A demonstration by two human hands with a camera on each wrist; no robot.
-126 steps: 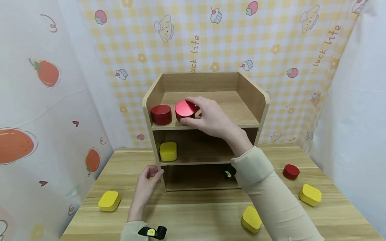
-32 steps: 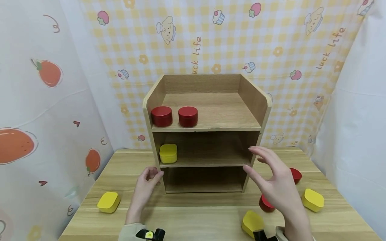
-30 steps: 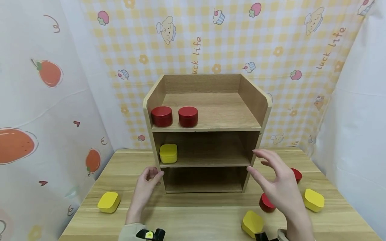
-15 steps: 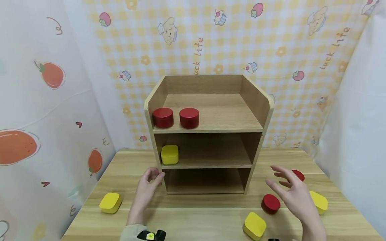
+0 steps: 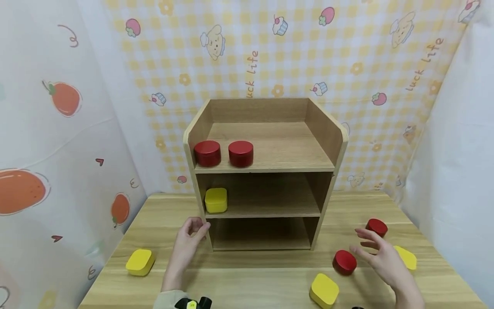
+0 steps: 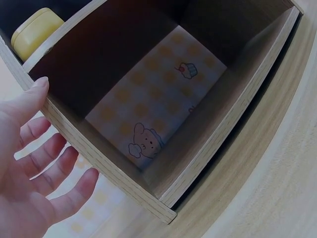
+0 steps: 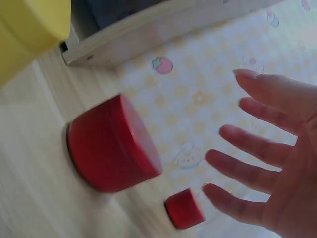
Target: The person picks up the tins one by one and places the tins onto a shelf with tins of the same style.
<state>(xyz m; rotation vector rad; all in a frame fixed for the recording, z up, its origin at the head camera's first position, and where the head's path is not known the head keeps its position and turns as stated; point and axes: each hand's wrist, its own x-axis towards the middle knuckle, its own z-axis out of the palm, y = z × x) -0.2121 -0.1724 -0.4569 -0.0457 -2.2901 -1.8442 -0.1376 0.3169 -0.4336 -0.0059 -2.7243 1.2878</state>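
My left hand [image 5: 187, 244] is at the left side panel of a small wooden shelf unit [image 5: 266, 169]. In the left wrist view its thumb touches the panel's front edge, while the fingers lie loosely along the outer side. Over the table at the right, my right hand [image 5: 386, 262] holds nothing, fingers spread. Closest to it is a round red tin [image 5: 344, 262], just left of its fingertips. A second red tin [image 5: 377, 227] stands farther back, and a yellow rounded box [image 5: 406, 257] is partly hidden behind that hand. Another yellow box [image 5: 324, 291] lies nearer the front.
Two red tins, one at the left end [image 5: 207, 153] and one beside it [image 5: 241, 153], stand on the top shelf. A yellow box [image 5: 216, 200] sits at the left of the middle shelf. One more yellow box [image 5: 140, 262] lies on the table's left side.
My right hand has let go of the second red tin on the top shelf and moved down right to the table tins. My left hand has stayed at the panel.
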